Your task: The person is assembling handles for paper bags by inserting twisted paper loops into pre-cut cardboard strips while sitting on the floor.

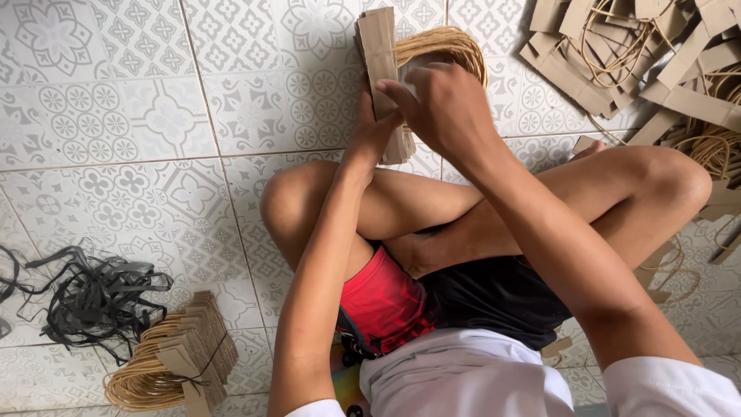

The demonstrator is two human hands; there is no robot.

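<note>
Head view: we see the person cross-legged on a patterned tile floor (139, 116), both arms stretched forward to a stack of brown cardboard strips (380, 54) with tan cord loops (448, 42) fanning from behind it. We take this stack as our landmark. The left hand (372, 131) is wrapped around the stack's lower part, fingers closed on it from the near side. The right hand (444, 104) is pressed against the stack's right face, fingers curled over the strips; whether it pinches a cord we cannot tell. The stack stands roughly upright, just beyond the person's crossed knees.

Well to the right of the stack, a loose heap of cardboard strips and cords (656, 54) lies by the person's right knee. Far down-left of the stack sits a tied bundle of strips with coiled cords (181, 359), and just left of that, a tangle of black straps (96, 297).
</note>
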